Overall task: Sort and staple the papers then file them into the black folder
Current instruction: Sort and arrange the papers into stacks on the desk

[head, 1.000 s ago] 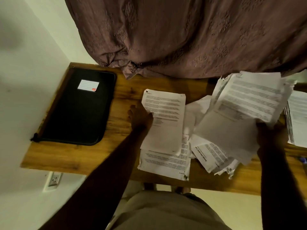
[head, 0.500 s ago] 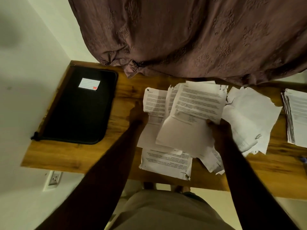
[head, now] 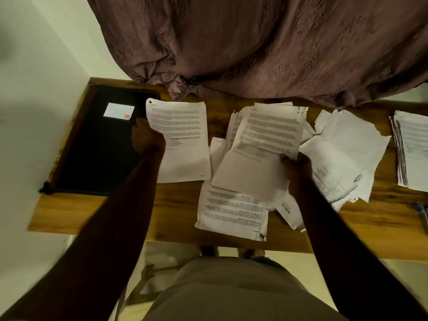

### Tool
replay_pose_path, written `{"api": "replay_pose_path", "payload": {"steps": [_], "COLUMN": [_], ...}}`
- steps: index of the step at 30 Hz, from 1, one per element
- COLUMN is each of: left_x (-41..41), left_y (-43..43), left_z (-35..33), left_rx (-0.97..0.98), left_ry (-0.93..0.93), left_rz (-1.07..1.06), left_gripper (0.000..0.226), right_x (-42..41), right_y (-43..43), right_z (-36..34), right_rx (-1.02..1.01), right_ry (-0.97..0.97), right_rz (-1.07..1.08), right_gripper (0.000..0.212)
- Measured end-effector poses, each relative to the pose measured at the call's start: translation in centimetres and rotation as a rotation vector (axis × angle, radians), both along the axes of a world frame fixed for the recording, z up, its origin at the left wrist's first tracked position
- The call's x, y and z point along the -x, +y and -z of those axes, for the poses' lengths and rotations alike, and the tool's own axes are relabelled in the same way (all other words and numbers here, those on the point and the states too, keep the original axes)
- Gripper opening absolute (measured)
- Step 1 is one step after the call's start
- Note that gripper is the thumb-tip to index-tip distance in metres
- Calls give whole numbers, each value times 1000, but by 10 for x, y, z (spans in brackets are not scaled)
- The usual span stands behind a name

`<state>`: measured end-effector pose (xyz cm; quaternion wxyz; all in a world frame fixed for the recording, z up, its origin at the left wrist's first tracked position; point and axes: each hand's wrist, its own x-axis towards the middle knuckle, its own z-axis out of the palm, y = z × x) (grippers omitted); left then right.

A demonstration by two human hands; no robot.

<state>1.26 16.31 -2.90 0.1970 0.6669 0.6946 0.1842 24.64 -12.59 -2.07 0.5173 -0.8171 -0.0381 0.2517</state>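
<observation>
A black zipped folder [head: 97, 154] with a white label lies at the left end of the wooden table [head: 162, 214]. My left hand [head: 147, 137] holds a printed sheet [head: 183, 144] by its left edge, partly over the folder's right side. My right hand [head: 295, 162] grips a bunch of printed papers [head: 264, 144] at their lower right, above the table's middle. Another printed sheet [head: 231, 212] lies near the front edge. Torn and crumpled sheets [head: 342, 158] lie to the right.
A neat stack of papers [head: 412, 149] sits at the right end of the table. A blue pen [head: 422, 216] lies near the front right edge. A brown curtain [head: 254, 47] hangs over the table's back. A white wall bounds the left side.
My left hand has carried its sheet leftward, now overlapping the folder. My right hand with its bunch of papers has stayed over the table's middle, now apart from the left sheet.
</observation>
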Motion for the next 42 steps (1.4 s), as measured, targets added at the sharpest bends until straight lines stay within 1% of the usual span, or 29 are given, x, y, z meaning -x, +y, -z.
{"api": "replay_pose_path", "payload": {"steps": [2, 4, 5, 7, 8, 9, 11, 12, 14, 16, 17, 18, 19, 21, 22, 24, 25, 26, 27, 29, 31, 32, 33, 36, 38, 40, 42], "left_x": [4, 3, 1, -6, -10, -14, -24, -29, -33, -30, -27, -25, -22, -16, -14, -9, -9, -9, -11, -14, -15, -17, -19, -27, -31, -35, -40], "left_y": [1, -5, -8, -21, -30, -39, -55, -57, -47, -34, -30, -27, -32, -38, -40, -39, -40, -43, -45, -48, -52, -57, -64, -95, -119, -138, -154], "left_z": [-1, -3, -3, 1, 3, 3, -1, 0, 14, 35, 44, 50, 39, 26, 24, 29, 31, 29, 28, 27, 23, 19, 18, 21, 28, 35, 39], "left_rx": [-16, -51, -55, -38, 20, 117, 334, 403, 468, 458, 450, 431, 413, 365, 352, 372, 382, 371, 331, 229, 155, 112, 55, -121, -181, -178, -118], "left_ry": [86, 114, 76, -65, -157, -273, -531, -617, -657, -593, -553, -530, -513, -518, -548, -665, -712, -699, -630, -437, -190, -76, -13, 12, 21, 42, 71], "left_rz": [5, 59, 130, 320, 388, 424, 423, 393, 354, 380, 369, 325, 271, 218, 219, 205, 180, 148, 137, 127, 136, 157, 202, 476, 679, 835, 932], "left_gripper": [38, 43, 42, 32, 28, 30, 42, 43, 46, 54, 54, 53, 51, 48, 45, 37, 36, 37, 40, 52, 62, 63, 61, 57, 56, 54, 53], "right_x": [-8, -15, -16, -11, -5, 1, 10, 13, 13, 13, 14, 15, 16, 19, 21, 27, 30, 34, 40, 55, 72, 81, 88, 101, 105, 106, 107], "right_y": [-1, 3, 8, 23, 32, 40, 56, 65, 79, 87, 89, 91, 92, 89, 83, 60, 43, 25, 6, -24, -39, -42, -43, -43, -40, -38, -37], "right_z": [-4, -9, -12, -15, -17, -18, -15, -14, -8, -5, -3, -5, -7, -12, -16, -20, -16, -11, -5, 7, 13, 14, 15, 15, 16, 16, 17], "right_rx": [-42, -85, -103, -137, -155, -169, -209, -222, -199, -181, -162, -137, -82, 87, 173, 306, 352, 387, 424, 482, 545, 581, 607, 624, 631, 602, 560], "right_ry": [41, 78, 81, 91, 102, 124, 188, 212, 225, 226, 217, 205, 174, 29, -69, -245, -281, -293, -284, -262, -253, -259, -276, -305, -302, -271, -240], "right_rz": [69, 104, 94, 50, 25, -2, -71, -110, -164, -206, -224, -252, -287, -341, -356, -379, -385, -388, -396, -420, -448, -463, -471, -436, -426, -401, -368], "right_gripper": [31, 32, 32, 30, 30, 32, 44, 48, 53, 56, 55, 50, 43, 36, 37, 44, 46, 46, 46, 48, 52, 54, 57, 63, 66, 68, 71]}}
